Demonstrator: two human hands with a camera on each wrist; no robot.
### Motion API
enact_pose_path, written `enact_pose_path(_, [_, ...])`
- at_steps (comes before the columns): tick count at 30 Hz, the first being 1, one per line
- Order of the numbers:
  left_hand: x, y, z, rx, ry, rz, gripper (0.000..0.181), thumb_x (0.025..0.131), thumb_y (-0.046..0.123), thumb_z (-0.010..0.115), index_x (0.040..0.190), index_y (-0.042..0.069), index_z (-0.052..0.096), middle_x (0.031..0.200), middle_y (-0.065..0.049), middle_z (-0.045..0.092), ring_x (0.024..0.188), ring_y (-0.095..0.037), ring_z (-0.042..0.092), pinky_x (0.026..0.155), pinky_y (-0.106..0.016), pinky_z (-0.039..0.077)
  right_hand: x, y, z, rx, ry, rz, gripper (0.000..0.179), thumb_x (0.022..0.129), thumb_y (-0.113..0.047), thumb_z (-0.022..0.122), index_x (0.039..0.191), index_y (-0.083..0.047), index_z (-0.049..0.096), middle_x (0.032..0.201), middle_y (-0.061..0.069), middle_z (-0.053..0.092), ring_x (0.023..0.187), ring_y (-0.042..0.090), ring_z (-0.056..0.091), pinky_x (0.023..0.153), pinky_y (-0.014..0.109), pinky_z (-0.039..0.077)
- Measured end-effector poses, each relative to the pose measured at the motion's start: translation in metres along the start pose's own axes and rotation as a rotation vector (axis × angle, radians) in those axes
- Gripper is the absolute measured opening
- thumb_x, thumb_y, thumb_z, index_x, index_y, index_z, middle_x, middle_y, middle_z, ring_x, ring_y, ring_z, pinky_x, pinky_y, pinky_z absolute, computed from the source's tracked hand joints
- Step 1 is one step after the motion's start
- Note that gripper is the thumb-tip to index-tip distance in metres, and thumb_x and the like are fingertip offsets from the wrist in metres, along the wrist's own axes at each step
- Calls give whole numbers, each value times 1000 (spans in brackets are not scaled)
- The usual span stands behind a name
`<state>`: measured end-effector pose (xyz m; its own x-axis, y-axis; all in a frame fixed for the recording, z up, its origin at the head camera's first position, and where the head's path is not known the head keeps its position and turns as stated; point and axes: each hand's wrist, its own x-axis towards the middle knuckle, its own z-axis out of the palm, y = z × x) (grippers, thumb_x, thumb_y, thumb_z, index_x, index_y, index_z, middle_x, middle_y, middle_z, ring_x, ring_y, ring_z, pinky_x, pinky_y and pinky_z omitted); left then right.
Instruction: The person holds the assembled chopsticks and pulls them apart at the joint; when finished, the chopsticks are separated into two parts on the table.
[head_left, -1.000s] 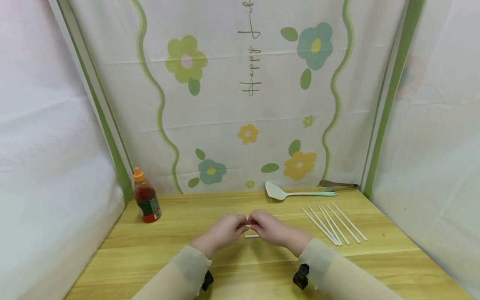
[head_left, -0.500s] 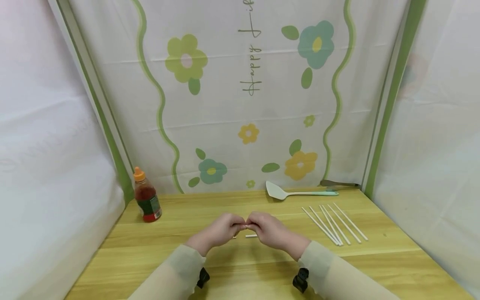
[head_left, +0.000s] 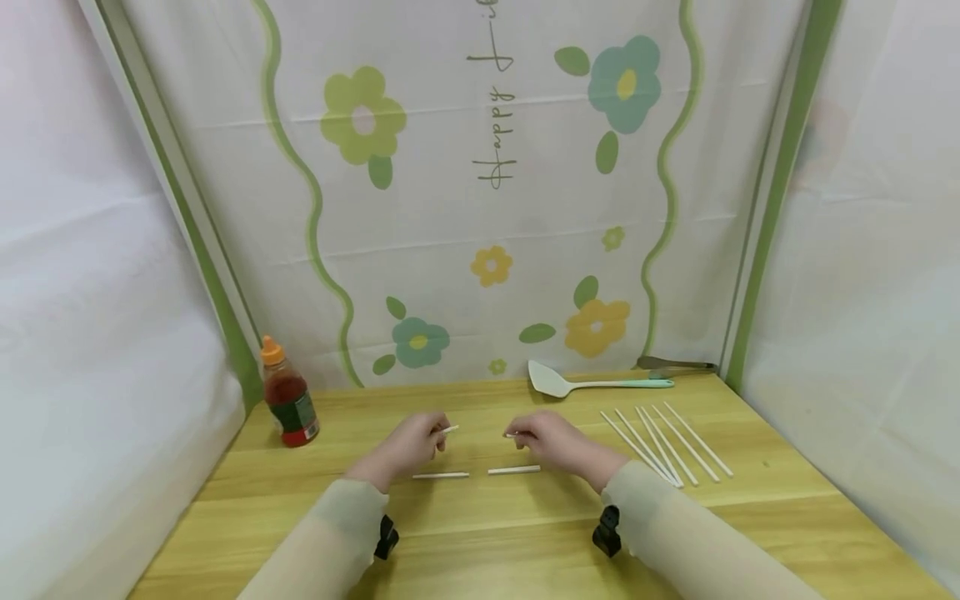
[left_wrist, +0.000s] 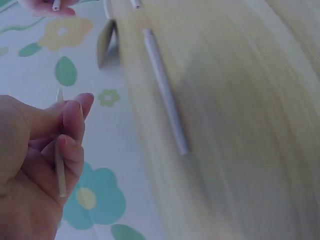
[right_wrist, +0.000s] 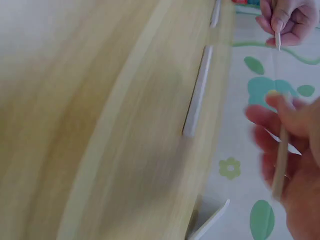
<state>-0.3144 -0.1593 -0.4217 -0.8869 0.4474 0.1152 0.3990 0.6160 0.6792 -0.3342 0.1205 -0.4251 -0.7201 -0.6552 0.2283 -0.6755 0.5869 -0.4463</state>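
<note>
My left hand [head_left: 408,443] pinches a short white stick piece [left_wrist: 60,172] between thumb and fingers, one end poking out past the fingertips. Apart from it, my right hand [head_left: 551,440] holds a similar white stick piece [right_wrist: 282,162], which runs along the curled fingers in the right wrist view. Both hands are raised over the wooden table. Below and between them lie two more short pieces end to end with a gap: a left piece [head_left: 441,476] and a right piece [head_left: 513,470].
Several long white sticks [head_left: 686,446] are fanned out on the table [head_left: 480,542] at the right. Behind them lie a white spatula [head_left: 551,381] with a mint handle and dark tongs [head_left: 675,365]. A red sauce bottle [head_left: 289,400] stands at the left. Cloth walls enclose the table.
The hands, which met fingertip to fingertip around a stick, have drawn apart sideways. Each now holds a separate short piece. The two pieces on the table have come fully into view.
</note>
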Motion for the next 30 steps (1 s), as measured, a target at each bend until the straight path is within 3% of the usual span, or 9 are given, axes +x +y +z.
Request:
enact_pose_path(2, [5,-3,5,16,27,-46,8,99,2,57,94,1,63,80,-12,65,62,-16,55,55,-30,46,4,4,5,-4,-25,25,11,97,-4,61,106,-6,66,89,3,69,80,16,64,69,33,51])
enact_pose_path(4, [10,-7,8,79,41,-62,10,96,7,65,86,6,64,78,-6,64,65,-15,56,58,-31,47,11,7,11,-2,-34,62,3,97,-7,64,99,-9,64,84,0,66,74,14,61,65,31,48])
enact_pose_path(10, [20,-17,17,250,30,4,13,87,3,72,76,11,71,74,7,61,68,-12,54,65,-34,48,24,13,30,-9,8,89,14,89,-8,73,79,-10,64,70,-6,56,64,10,48,61,31,44])
enact_pose_path(16, [19,-22,21,261,-21,-1,13,86,4,74,76,12,72,73,9,60,68,-10,53,64,-32,48,29,13,42,4,6,94,16,87,-9,75,76,-12,65,69,-8,54,65,9,48,61,29,43])
enact_pose_path(30, [15,-28,27,243,-23,-8,18,82,1,75,75,14,65,73,7,56,68,-12,51,64,-32,45,34,8,49,6,-48,133,18,84,-4,76,76,-14,64,68,-9,53,63,9,48,60,28,43])
